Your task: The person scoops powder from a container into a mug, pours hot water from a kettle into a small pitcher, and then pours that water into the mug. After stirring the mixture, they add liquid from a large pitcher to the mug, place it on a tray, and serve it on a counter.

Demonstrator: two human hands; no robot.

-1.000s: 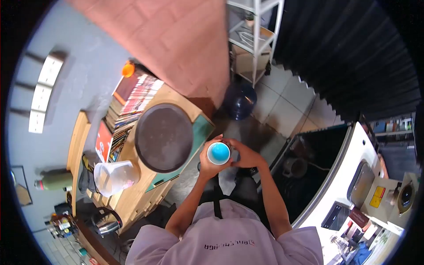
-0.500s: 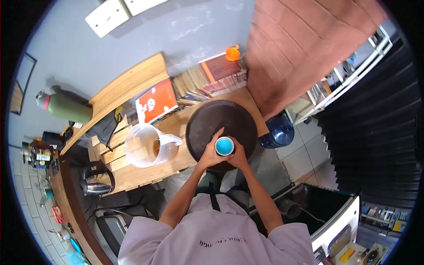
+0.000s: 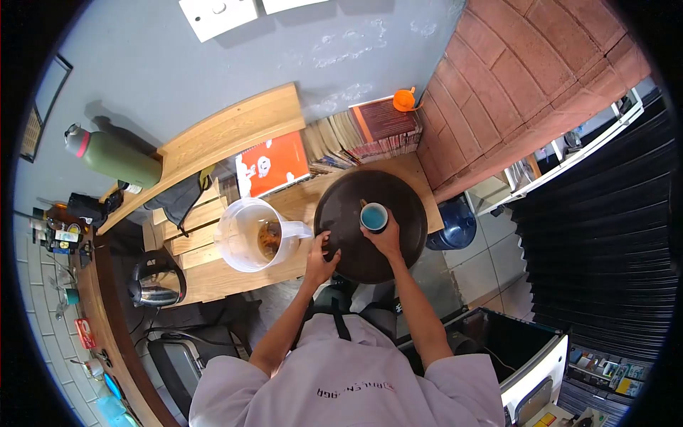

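Observation:
My right hand [image 3: 388, 242] is wrapped round a small cup [image 3: 373, 218] with a blue inside and a pale rim. The cup is over the round dark brown top [image 3: 348, 192]; whether its base touches that surface is hidden. My left hand [image 3: 320, 262] holds nothing, its fingers apart and slightly curled at the left front edge of the round top. Just left of it stands a clear plastic pitcher [image 3: 226, 238] with something brown at its bottom. The pitcher's handle [image 3: 297, 229] points towards my left hand.
On the wooden slatted table [image 3: 203, 274] stand an electric kettle [image 3: 158, 281], an orange-covered book [image 3: 272, 165] and a row of books [image 3: 341, 139]. A green bottle [image 3: 117, 158] lies along the wooden shelf [image 3: 228, 132]. A blue water jug [image 3: 457, 224] sits right of the table.
My left hand has let go of the cup and moved left towards the pitcher. The cup, now in my right hand alone, has shifted slightly away from me. The view has turned a little.

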